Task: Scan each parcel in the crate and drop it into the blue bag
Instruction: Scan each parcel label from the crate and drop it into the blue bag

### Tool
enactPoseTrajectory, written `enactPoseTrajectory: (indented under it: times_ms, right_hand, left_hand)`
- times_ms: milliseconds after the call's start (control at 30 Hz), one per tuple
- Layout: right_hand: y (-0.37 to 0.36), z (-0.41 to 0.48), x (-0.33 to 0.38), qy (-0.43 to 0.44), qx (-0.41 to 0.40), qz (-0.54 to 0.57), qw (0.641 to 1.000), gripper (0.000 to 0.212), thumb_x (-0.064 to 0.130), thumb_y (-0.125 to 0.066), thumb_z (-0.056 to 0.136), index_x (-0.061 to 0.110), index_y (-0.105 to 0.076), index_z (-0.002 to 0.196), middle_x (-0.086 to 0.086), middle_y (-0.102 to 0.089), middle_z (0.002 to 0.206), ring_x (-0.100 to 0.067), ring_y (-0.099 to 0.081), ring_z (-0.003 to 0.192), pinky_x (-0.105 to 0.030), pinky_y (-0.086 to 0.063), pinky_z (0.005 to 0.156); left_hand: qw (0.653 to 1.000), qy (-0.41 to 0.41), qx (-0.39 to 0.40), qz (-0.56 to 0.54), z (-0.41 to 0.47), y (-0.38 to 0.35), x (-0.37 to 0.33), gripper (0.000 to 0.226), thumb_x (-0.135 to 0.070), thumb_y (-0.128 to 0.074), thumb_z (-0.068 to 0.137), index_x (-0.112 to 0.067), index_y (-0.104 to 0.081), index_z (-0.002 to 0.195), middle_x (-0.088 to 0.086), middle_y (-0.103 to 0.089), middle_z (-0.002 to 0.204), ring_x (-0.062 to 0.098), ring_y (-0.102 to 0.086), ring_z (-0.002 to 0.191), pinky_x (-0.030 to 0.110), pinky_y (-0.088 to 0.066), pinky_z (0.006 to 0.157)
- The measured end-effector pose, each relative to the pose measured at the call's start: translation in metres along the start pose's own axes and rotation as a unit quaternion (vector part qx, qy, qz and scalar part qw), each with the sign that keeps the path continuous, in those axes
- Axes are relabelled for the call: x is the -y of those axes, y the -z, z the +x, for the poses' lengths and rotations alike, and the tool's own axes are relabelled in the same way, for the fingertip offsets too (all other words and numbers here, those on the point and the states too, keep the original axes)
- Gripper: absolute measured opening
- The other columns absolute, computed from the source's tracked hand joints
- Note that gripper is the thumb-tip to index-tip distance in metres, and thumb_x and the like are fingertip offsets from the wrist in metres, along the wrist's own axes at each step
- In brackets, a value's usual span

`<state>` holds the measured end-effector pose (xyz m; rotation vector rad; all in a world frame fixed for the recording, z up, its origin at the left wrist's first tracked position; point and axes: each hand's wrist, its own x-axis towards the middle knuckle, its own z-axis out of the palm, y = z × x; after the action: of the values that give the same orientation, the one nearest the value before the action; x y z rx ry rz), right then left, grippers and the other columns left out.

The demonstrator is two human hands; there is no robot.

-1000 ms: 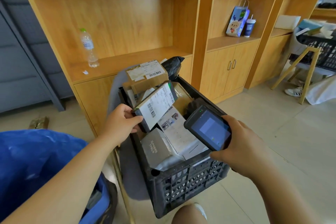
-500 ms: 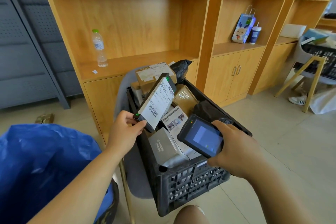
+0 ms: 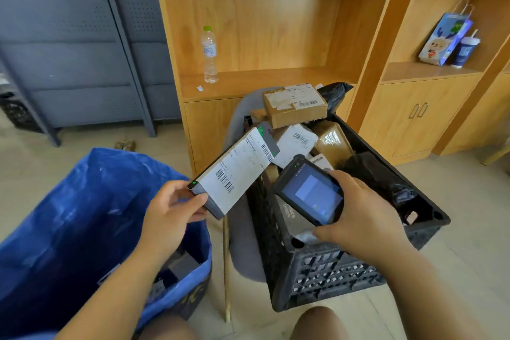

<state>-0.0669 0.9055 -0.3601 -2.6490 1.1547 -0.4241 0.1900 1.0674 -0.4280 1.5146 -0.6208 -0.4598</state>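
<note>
Your left hand [image 3: 168,212] pinches one parcel [image 3: 234,174] just left of the crate [image 3: 331,270], right hand [image 3: 364,218] grips the scanner [image 3: 311,193]; several more wait inside.

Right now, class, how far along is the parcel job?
Done: dark parcels lie inside the blue plastic bag. In hand: the left hand grips a flat grey labelled box; the right hand holds the black handheld scanner. Left: the black plastic crate holds several parcels, including a brown cardboard box on top.
</note>
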Motion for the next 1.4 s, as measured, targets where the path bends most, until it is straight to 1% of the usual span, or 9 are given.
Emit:
enactPoseTrajectory:
  times_ms: [133,200,300,400,533,833,1167,1267,1400]
  right_hand:
    - [-0.019,0.013,0.033,0.032,0.020,0.022,0.999,0.093,0.050,-0.080,0.054,0.031,-0.031,0.132,0.006,-0.052,0.114,-0.018,-0.051,0.093,-0.031,-0.042,0.065]
    - [-0.028,0.018,0.047,0.045,0.033,0.030,0.998,0.092,0.050,-0.080,0.053,0.031,-0.032,0.129,0.006,-0.052,0.111,-0.018,-0.051,0.093,-0.032,-0.043,0.065]
    - [-0.040,0.022,0.061,0.062,0.046,0.038,0.996,0.093,0.049,-0.081,0.051,0.036,-0.028,0.126,0.011,-0.045,0.099,-0.014,-0.046,0.085,-0.032,-0.042,0.063]
    - [-0.045,0.022,0.066,0.068,0.049,0.033,0.996,0.094,0.049,-0.082,0.049,0.038,-0.026,0.124,0.015,-0.040,0.094,-0.010,-0.042,0.081,-0.029,-0.038,0.060]
    - [-0.039,0.020,0.055,0.050,0.045,0.029,0.997,0.092,0.051,-0.081,0.049,0.034,-0.034,0.126,0.011,-0.051,0.103,-0.012,-0.047,0.085,-0.029,-0.040,0.061]
    - [-0.004,0.009,-0.006,-0.029,0.012,0.014,0.999,0.095,0.050,-0.079,0.053,0.032,-0.030,0.133,0.009,-0.051,0.112,-0.016,-0.052,0.089,-0.032,-0.046,0.066]
    - [0.022,0.000,-0.091,-0.133,-0.028,-0.004,0.991,0.095,0.052,-0.077,0.049,0.033,-0.032,0.130,0.011,-0.048,0.101,-0.014,-0.050,0.084,-0.033,-0.049,0.070]
    - [0.025,0.000,-0.107,-0.149,-0.026,0.005,0.988,0.092,0.051,-0.076,0.050,0.034,-0.032,0.129,0.011,-0.048,0.099,-0.012,-0.051,0.079,-0.033,-0.052,0.065]
    - [0.028,0.001,-0.123,-0.165,-0.021,0.015,0.986,0.089,0.048,-0.074,0.050,0.035,-0.033,0.128,0.012,-0.046,0.095,-0.011,-0.050,0.076,-0.036,-0.055,0.062]
  left_hand:
    - [0.994,0.035,-0.099,0.005,-0.016,0.064,0.027,0.018,-0.008,-0.071,0.082,-0.025,-0.067,0.084,0.006,-0.071,0.085,0.024,-0.072,0.069,0.025,-0.057,0.056]
    - [0.987,0.068,-0.142,0.040,-0.022,0.091,0.040,0.018,-0.012,-0.071,0.084,-0.018,-0.065,0.100,0.011,-0.070,0.094,0.024,-0.071,0.071,0.029,-0.058,0.062]
    - [0.963,0.164,-0.162,0.141,-0.025,0.120,0.055,0.057,-0.027,-0.071,0.085,-0.013,-0.046,0.135,0.009,-0.061,0.120,0.027,-0.066,0.092,0.044,-0.054,0.085]
    - [0.936,0.205,-0.121,0.259,-0.024,0.131,0.060,0.054,-0.038,-0.069,0.085,-0.015,-0.051,0.130,0.003,-0.056,0.124,0.025,-0.060,0.101,0.039,-0.049,0.084]
    - [0.933,0.202,-0.034,0.296,-0.016,0.115,0.058,0.026,-0.042,-0.067,0.084,-0.023,-0.063,0.101,-0.001,-0.064,0.102,0.016,-0.062,0.088,0.034,-0.049,0.074]
    - [0.943,0.078,0.100,0.309,0.022,0.004,0.026,0.015,-0.043,-0.067,0.084,-0.032,-0.064,0.094,-0.015,-0.064,0.098,0.001,-0.058,0.096,0.023,-0.042,0.076]
    - [0.929,-0.056,0.193,0.310,0.054,-0.148,-0.005,0.010,-0.045,-0.069,0.082,-0.038,-0.061,0.084,-0.016,-0.064,0.085,-0.003,-0.058,0.081,0.020,-0.042,0.064]
    - [0.909,-0.045,0.239,0.338,0.061,-0.181,0.001,0.014,-0.042,-0.067,0.083,-0.037,-0.057,0.091,-0.015,-0.061,0.094,-0.003,-0.055,0.082,0.017,-0.038,0.062]
    - [0.847,-0.060,0.269,0.454,0.075,-0.217,0.016,0.048,-0.042,-0.064,0.085,-0.024,-0.050,0.127,0.000,-0.048,0.127,0.017,-0.048,0.112,0.029,-0.040,0.087]
